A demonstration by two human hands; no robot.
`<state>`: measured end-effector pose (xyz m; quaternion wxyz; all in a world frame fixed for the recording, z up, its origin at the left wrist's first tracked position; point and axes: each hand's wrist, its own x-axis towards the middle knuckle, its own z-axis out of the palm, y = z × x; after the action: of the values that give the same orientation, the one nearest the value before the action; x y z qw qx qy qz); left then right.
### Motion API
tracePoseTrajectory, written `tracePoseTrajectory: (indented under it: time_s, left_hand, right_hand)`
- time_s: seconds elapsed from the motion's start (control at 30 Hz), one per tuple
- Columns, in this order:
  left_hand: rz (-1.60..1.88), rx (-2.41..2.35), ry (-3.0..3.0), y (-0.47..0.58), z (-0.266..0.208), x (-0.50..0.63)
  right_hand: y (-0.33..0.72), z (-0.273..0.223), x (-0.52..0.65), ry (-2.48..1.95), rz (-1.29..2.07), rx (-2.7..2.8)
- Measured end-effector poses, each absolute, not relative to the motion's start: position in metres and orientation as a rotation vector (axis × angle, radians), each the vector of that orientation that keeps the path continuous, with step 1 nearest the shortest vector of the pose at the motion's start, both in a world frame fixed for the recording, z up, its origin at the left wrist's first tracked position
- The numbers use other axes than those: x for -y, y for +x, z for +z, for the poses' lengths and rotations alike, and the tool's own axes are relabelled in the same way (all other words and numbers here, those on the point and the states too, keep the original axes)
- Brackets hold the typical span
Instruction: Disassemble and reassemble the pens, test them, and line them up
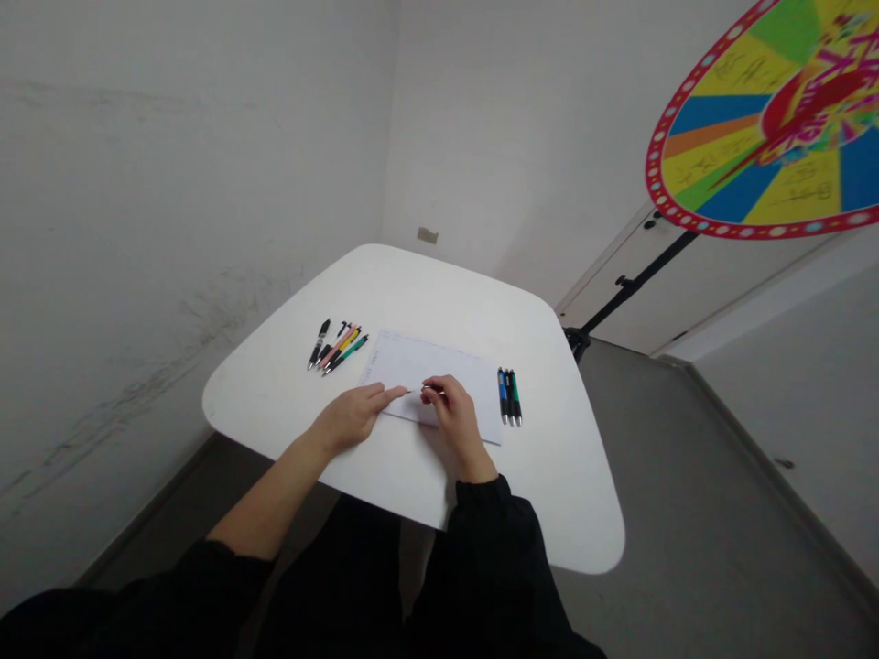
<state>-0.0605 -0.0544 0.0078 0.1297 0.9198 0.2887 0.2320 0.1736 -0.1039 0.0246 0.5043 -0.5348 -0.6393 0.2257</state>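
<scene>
Above the near edge of a white notepad (453,361), my two hands face each other with a small gap between them. My left hand (353,416) is closed in a pinch on a thin pen part (410,393); only its narrow end shows past the fingertips. My right hand (451,407) has its thumb and fingers curled together around something small, too hidden to name. Left of the pad lies a loose group of pens, among them a green pen (347,355) and a black and silver pen (320,344). On its right, three pens (510,397) lie side by side.
The white table (439,284) has rounded corners and stands near the walls. A colourful prize wheel (769,137) on a black stand (635,284) rises at the right, beyond the table edge.
</scene>
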Motion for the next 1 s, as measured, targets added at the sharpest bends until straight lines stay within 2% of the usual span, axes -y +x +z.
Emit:
tracePoseTrajectory:
  time_s: [0.37,0.67,1.0]
  left_hand:
    - [0.758,-0.704,2.799,-0.064,0.010,0.058]
    - [0.760,-0.592,2.877,-0.065,0.005,0.057]
    - [0.735,-0.619,2.889,-0.065,0.007,0.058]
  right_hand:
    - [0.174,0.014,0.088,-1.347,0.630,1.327]
    - [0.152,0.016,0.051,-1.497,0.324,1.780]
    - [0.143,0.002,0.029,-1.684,0.134,1.912]
